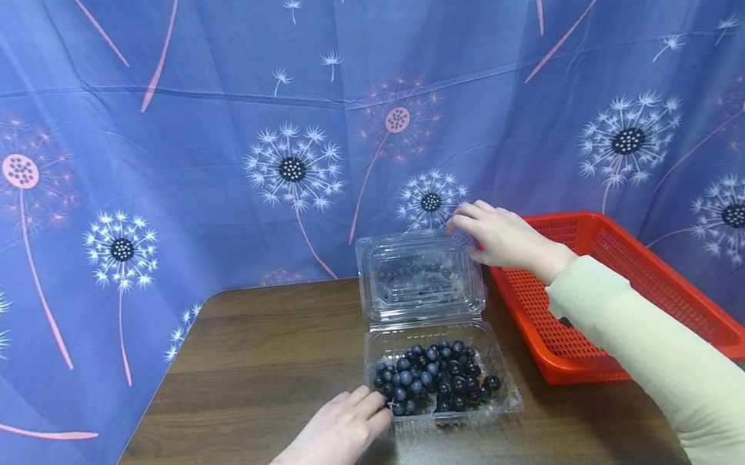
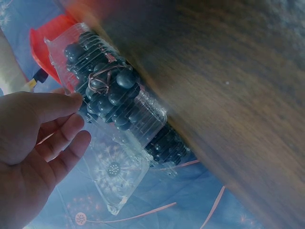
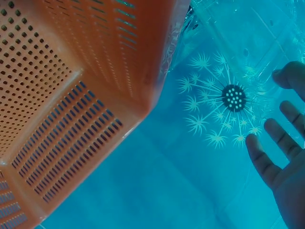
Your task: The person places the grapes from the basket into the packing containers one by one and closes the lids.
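Note:
A clear plastic clamshell box stands on the table, its hinged lid raised behind it. Dark grapes lie in the box, some dusty blue, others shiny black. My left hand is at the box's front left corner; in the left wrist view its thumb and fingertips touch or almost touch the clear wall, with a stem visible among the grapes. My right hand is by the lid's upper right corner. In the right wrist view its fingers are spread, near the lid.
A red perforated plastic basket stands right of the box, under my right forearm. The brown wooden table extends to the left. Behind it hangs a blue cloth with a dandelion print.

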Demonstrator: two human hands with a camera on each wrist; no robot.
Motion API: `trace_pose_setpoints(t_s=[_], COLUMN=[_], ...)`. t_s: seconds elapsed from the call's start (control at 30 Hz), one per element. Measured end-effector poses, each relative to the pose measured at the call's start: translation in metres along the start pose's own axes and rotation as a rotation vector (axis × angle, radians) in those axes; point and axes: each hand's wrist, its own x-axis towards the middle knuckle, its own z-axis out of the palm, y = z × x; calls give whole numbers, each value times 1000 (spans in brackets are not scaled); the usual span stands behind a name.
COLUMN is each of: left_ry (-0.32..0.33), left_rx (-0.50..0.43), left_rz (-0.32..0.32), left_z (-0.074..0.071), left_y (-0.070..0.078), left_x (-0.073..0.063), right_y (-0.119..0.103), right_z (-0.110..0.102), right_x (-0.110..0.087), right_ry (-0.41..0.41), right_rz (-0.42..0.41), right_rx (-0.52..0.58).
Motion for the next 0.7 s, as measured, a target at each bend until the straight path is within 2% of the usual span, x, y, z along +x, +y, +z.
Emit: trace_pose_setpoints(t_s=[0.13,0.7], left_ry=[-4,19], left_rx=[0,3], left_rz=[0,10], left_z=[0,1], left_y=[0,-1], left_x=[0,0], right_y=[1,-2], right_z=[1,13], right_x=[3,13], right_ry=[-11,11], right_rz=[12,-35], right_rx=[5,-21])
